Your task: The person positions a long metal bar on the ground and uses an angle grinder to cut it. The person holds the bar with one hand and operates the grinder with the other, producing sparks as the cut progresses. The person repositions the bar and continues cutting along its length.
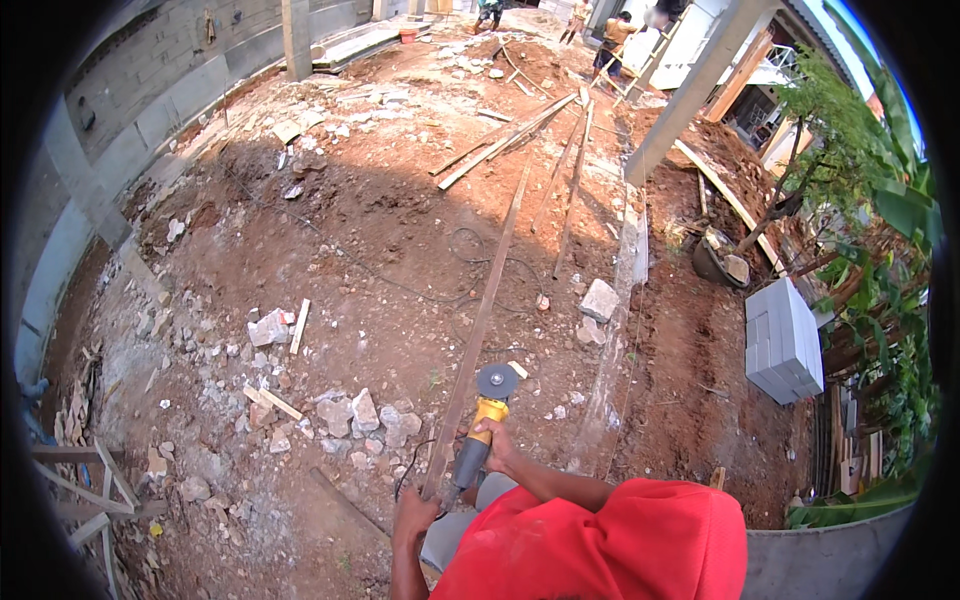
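Observation:
My right hand (499, 448) is wrapped around an angle grinder (478, 445) with a yellow head and a dark grey body. Its round grey disc (497, 380) points away from me; whether it spins cannot be made out. A long, narrow, rust-brown bar (482, 322) runs from my knees far out over the ground, just left of the grinder. At its near end my left hand (414, 512) is closed on it, close to the grinder's rear; the fingers are partly hidden. A black cord (411, 466) loops beside that hand.
Broken stones (365, 412) and wood scraps (280, 402) litter the red soil. Ahead lie long timbers (510, 140), a concrete post (690, 95) and a loose cable (400, 285). White blocks (782, 345) are stacked right. Several people (613, 45) stand far back.

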Action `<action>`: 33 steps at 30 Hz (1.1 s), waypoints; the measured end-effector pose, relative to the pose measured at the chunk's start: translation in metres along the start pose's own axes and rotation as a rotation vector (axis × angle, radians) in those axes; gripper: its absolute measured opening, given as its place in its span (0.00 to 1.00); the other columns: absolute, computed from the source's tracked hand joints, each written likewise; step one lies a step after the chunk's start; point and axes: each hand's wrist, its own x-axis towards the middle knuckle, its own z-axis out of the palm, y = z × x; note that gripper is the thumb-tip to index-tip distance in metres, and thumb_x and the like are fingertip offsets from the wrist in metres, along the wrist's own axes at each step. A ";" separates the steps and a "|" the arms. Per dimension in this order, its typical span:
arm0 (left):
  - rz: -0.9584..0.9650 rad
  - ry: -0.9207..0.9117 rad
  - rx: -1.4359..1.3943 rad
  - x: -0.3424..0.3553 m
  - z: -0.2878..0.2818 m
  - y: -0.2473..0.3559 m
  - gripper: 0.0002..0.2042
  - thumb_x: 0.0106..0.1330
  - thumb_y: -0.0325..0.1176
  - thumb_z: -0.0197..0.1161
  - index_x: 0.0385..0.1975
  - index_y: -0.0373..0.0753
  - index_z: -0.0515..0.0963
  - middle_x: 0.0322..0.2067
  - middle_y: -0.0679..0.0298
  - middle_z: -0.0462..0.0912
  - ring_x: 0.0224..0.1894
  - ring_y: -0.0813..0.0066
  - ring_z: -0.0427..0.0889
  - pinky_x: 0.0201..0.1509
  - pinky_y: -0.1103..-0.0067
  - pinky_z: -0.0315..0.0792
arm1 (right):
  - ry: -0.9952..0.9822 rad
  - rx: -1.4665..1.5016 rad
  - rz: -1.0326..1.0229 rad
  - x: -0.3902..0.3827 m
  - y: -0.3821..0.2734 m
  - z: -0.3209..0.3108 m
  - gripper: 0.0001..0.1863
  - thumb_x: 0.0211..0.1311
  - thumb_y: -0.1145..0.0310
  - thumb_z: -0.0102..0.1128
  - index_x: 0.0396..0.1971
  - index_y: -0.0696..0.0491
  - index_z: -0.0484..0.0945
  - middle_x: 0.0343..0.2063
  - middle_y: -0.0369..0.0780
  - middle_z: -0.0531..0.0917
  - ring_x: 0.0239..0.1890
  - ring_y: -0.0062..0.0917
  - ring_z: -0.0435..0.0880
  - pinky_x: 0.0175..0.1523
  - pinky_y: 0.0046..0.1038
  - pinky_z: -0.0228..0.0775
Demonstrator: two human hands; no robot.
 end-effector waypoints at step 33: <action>-0.825 0.372 0.414 -0.432 -0.060 -0.234 0.28 0.40 0.46 0.81 0.46 0.46 0.86 0.38 0.59 0.90 0.48 0.57 0.88 0.60 0.59 0.77 | 0.033 -0.380 0.194 0.050 -0.023 0.001 0.28 0.46 0.67 0.68 0.52 0.50 0.74 0.44 0.43 0.80 0.49 0.43 0.83 0.62 0.56 0.77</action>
